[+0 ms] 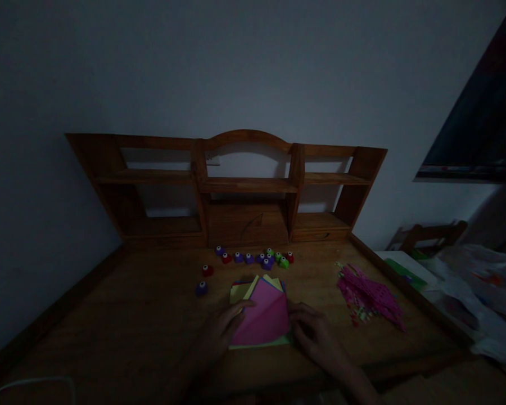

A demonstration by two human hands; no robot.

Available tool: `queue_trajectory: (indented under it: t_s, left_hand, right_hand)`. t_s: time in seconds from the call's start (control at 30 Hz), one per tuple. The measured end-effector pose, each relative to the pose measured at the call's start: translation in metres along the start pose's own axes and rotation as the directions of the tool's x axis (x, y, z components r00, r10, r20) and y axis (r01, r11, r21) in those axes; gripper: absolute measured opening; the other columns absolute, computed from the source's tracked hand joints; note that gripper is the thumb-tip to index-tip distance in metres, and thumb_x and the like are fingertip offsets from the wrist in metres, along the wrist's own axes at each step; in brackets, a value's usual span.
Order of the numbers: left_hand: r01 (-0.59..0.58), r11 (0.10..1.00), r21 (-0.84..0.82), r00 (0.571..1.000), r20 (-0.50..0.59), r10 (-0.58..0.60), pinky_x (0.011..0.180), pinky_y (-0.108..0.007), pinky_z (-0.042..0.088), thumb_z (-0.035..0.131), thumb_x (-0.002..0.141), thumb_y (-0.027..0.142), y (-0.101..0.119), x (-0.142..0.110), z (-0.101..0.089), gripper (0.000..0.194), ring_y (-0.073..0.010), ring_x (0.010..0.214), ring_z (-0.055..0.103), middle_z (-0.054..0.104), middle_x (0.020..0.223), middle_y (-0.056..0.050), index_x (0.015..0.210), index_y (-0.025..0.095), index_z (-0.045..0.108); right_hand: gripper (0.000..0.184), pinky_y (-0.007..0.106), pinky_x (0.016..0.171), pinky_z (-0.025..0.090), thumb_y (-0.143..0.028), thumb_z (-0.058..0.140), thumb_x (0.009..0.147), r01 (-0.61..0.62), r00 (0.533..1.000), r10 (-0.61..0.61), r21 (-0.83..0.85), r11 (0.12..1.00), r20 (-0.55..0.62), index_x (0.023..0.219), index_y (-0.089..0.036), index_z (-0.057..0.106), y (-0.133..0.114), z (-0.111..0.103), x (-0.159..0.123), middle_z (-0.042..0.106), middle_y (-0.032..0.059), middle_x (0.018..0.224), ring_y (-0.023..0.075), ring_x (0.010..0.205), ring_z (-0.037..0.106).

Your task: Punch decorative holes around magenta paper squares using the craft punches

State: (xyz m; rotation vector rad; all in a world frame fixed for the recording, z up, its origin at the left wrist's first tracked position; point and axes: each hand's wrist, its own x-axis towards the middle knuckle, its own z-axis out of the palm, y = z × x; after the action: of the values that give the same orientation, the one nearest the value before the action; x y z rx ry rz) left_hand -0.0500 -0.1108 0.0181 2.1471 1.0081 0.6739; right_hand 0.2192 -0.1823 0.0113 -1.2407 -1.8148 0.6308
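A stack of coloured paper sheets point(262, 315), pink on top with yellow, green and blue edges showing, lies on the wooden desk point(130, 315) in front of me. My left hand point(222, 333) rests on the stack's left edge, its fingers laid over the pink sheet. My right hand point(314, 332) touches the stack's right edge with the fingers curled. The room is dim, so the finger detail is faint.
Several small paper punches point(257, 257), purple, red and green, sit in a row behind the stack, with two more at the left point(204, 279). A pile of pink punched paper point(369, 298) lies to the right. A wooden shelf unit point(244, 185) stands at the back.
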Motion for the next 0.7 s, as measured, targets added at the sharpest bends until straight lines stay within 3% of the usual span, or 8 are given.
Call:
queue_trajectory:
  t_s: [0.23, 0.4, 0.5, 0.7]
  left_hand:
    - [0.007, 1.0, 0.002, 1.0, 0.003, -0.007, 0.098, -0.033, 0.046, 0.035, 0.098, 0.033, -0.002, -0.001, 0.001, 0.039, -0.0189, 0.114, 0.058, 0.063, 0.127, 0.0, 0.132, 0.033, 0.055]
    - [-0.09, 0.991, 0.098, 0.995, 0.054, 0.085, 0.102, -0.035, 0.042, 0.033, 0.097, 0.025, -0.005, -0.005, -0.003, 0.041, -0.0188, 0.117, 0.055, 0.06, 0.13, 0.001, 0.132, 0.034, 0.055]
    - [-0.14, 0.979, 0.147, 0.987, 0.097, 0.126, 0.103, -0.036, 0.041, 0.032, 0.097, 0.023, -0.008, -0.007, -0.003, 0.045, -0.0192, 0.119, 0.053, 0.057, 0.134, 0.0, 0.137, 0.034, 0.049]
    - [-0.075, 0.984, 0.16, 0.996, 0.061, 0.066, 0.101, -0.037, 0.044, 0.03, 0.099, 0.029, -0.008, -0.007, 0.002, 0.048, -0.0201, 0.115, 0.056, 0.058, 0.132, -0.002, 0.147, 0.036, 0.032]
  right_hand:
    - [0.019, 0.032, 0.078, 0.047, -0.023, 0.05, 0.091, -0.058, 0.997, 0.056, -0.03, 0.998, -0.054, 0.086, -0.019, 0.068, 0.011, -0.006, -0.005, 0.065, 0.0072, 0.092, 0.0211, 0.089, 0.062]
    - [0.019, 0.032, 0.079, 0.047, -0.027, 0.05, 0.092, -0.078, 0.995, 0.076, -0.034, 0.996, -0.067, 0.089, -0.019, 0.068, 0.011, -0.009, -0.008, 0.065, 0.008, 0.093, 0.0218, 0.089, 0.062]
    - [0.019, 0.032, 0.078, 0.047, -0.027, 0.05, 0.092, -0.069, 0.996, 0.066, -0.03, 0.997, -0.067, 0.089, -0.019, 0.068, 0.012, -0.008, -0.008, 0.065, 0.0079, 0.092, 0.0217, 0.088, 0.062]
    - [0.019, 0.032, 0.079, 0.047, -0.026, 0.049, 0.092, -0.065, 0.997, 0.064, -0.025, 0.998, -0.054, 0.089, -0.02, 0.067, 0.012, -0.007, -0.009, 0.065, 0.0073, 0.092, 0.0212, 0.088, 0.062]
